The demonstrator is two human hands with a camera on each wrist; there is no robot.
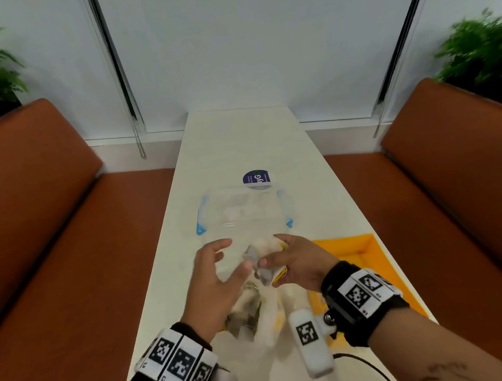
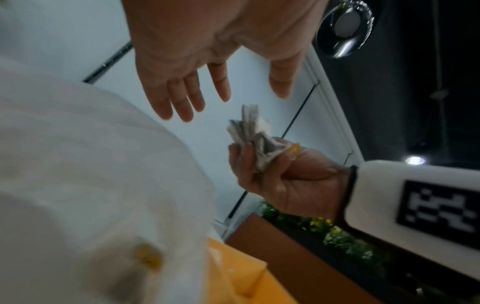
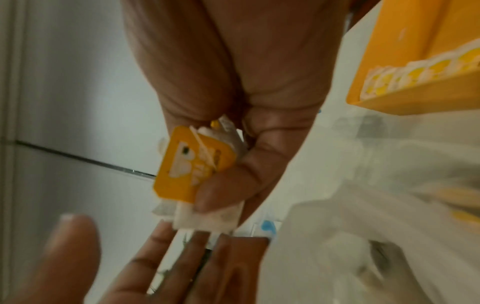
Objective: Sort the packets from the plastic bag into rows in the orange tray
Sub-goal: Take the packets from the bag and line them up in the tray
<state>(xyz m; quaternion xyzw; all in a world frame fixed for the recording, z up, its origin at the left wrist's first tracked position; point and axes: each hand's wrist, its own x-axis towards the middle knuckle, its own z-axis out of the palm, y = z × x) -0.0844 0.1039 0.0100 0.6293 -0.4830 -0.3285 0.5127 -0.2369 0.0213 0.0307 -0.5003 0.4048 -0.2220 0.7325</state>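
My right hand (image 1: 279, 260) grips a small bunch of packets (image 3: 192, 170), yellow and grey-white ones, above the table; in the left wrist view the packets (image 2: 249, 133) fan out of its fist. My left hand (image 1: 220, 268) hovers just left of them, fingers spread and holding nothing. Below both hands lies the white plastic bag (image 1: 262, 315) with more packets inside. The orange tray (image 1: 368, 250) sits at the table's right edge, and a row of yellow-and-white packets (image 3: 415, 70) stands along one wall of the orange tray (image 3: 389, 107).
A clear plastic box with blue latches (image 1: 242, 209) stands beyond the hands on the white table (image 1: 239, 137). Behind the box lies a dark blue round label (image 1: 256, 178). Orange benches (image 1: 35, 207) flank the table. A black cable (image 1: 365, 361) runs near my right forearm.
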